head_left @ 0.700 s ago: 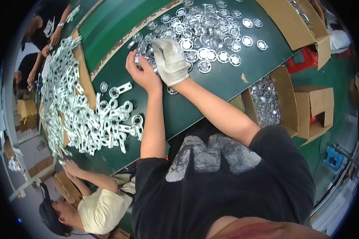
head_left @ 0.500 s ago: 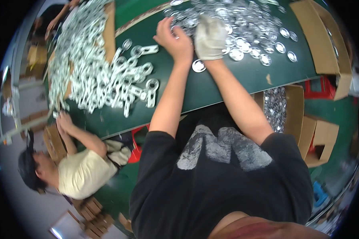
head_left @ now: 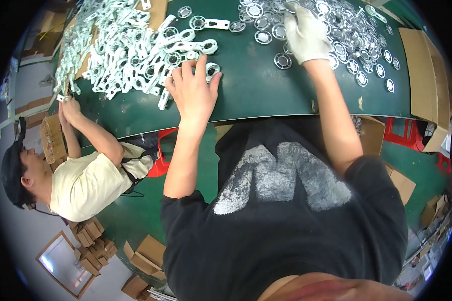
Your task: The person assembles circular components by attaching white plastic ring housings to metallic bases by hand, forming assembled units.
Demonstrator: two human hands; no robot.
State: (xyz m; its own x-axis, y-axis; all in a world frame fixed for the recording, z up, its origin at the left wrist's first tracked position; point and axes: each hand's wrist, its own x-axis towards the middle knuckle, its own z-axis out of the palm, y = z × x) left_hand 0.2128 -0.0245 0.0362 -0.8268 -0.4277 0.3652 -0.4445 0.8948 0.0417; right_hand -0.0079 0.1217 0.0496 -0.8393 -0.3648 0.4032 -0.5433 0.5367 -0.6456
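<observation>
My bare left hand (head_left: 192, 93) is open, fingers spread, at the right edge of a heap of white plastic parts (head_left: 130, 65), each with a ring at one end and a flat handle. Its fingertips touch or hover over the nearest parts; one ringed part (head_left: 212, 70) shows beside the thumb. My right hand (head_left: 309, 37), in a whitish work glove, reaches into a spread of shiny silver discs (head_left: 354, 40). Its fingers look apart, and I see nothing held, though the tips are partly lost among the discs. A lone disc (head_left: 283, 61) lies left of the glove.
The green table (head_left: 256, 100) has its near edge before me. A cardboard box (head_left: 422, 85) stands at its right end, with a red stool (head_left: 404, 133) below. At the left, a person in a cream shirt (head_left: 93, 185) handles white parts. Another carton (head_left: 371, 135) sits under the table edge.
My hands were close together at the discs. The left has moved left and nearer to me, to the white parts; the gloved right has shifted right within the discs. The view has shifted too.
</observation>
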